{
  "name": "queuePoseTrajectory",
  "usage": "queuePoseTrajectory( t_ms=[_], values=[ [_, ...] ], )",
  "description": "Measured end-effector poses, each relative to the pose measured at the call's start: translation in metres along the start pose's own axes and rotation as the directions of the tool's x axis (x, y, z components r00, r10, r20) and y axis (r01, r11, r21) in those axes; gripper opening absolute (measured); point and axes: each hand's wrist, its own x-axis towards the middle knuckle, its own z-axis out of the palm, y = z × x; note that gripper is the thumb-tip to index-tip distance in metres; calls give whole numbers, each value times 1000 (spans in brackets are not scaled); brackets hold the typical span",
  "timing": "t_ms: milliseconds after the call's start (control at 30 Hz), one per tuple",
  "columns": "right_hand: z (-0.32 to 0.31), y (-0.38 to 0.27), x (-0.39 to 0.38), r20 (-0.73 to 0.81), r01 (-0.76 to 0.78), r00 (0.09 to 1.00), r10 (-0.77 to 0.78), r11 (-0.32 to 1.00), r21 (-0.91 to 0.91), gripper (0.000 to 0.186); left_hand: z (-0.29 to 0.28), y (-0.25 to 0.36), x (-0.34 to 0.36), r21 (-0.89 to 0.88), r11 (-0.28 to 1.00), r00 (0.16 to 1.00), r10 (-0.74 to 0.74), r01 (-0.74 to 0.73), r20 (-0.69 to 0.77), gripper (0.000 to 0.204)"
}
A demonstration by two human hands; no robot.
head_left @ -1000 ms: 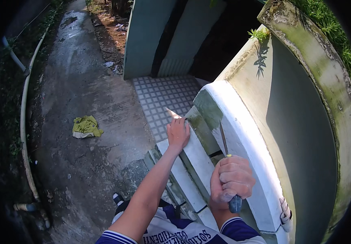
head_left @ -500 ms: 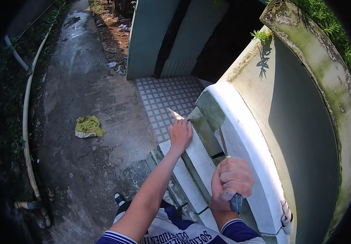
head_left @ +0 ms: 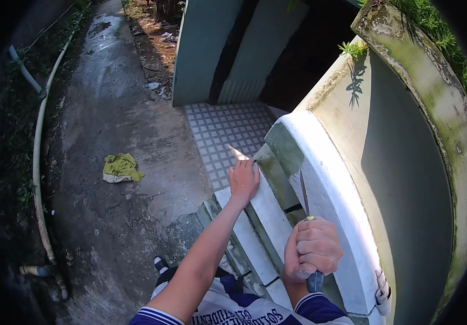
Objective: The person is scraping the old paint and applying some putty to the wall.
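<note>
A scraper (head_left: 304, 195) with a thin metal blade, a yellow collar and a dark blue-grey handle is in my right hand (head_left: 313, 248), whose fingers are wrapped tightly around the grip. Its blade appears nearly edge-on, the tip against the side of the curved wall (head_left: 320, 187), where a green patch (head_left: 286, 149) meets a whitish area. Farther left, my left hand (head_left: 244, 180) rests on the far end of a white ledge (head_left: 268, 208), fingers laid over its edge and holding nothing loose. The fingertips are partly hidden.
Stepped white and green ledges run beside my body. Beyond them lies a checkered tile floor (head_left: 225, 132) by a doorway. A yellow-green cloth (head_left: 122, 168) lies on the concrete path (head_left: 109, 103), with a long pipe (head_left: 38, 162) along its left side. A rolled strip (head_left: 382, 292) hangs on the wall's near end.
My right hand and the scraper have moved slightly down the wall side, toward me. My left hand stays on the ledge. The whole view has shifted a little.
</note>
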Motion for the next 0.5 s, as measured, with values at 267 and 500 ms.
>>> queuePoseTrajectory(
  t_ms=[267,500],
  values=[
    [1,-6,3,-57,54,997,-49,995,81,46,-2,-1,0,36,999,1000,4,-5,29,35],
    [0,-1,10,14,-7,1000,8,999,-43,37,-1,4,0,-3,1000,998,-17,17,53,36]
  ],
)
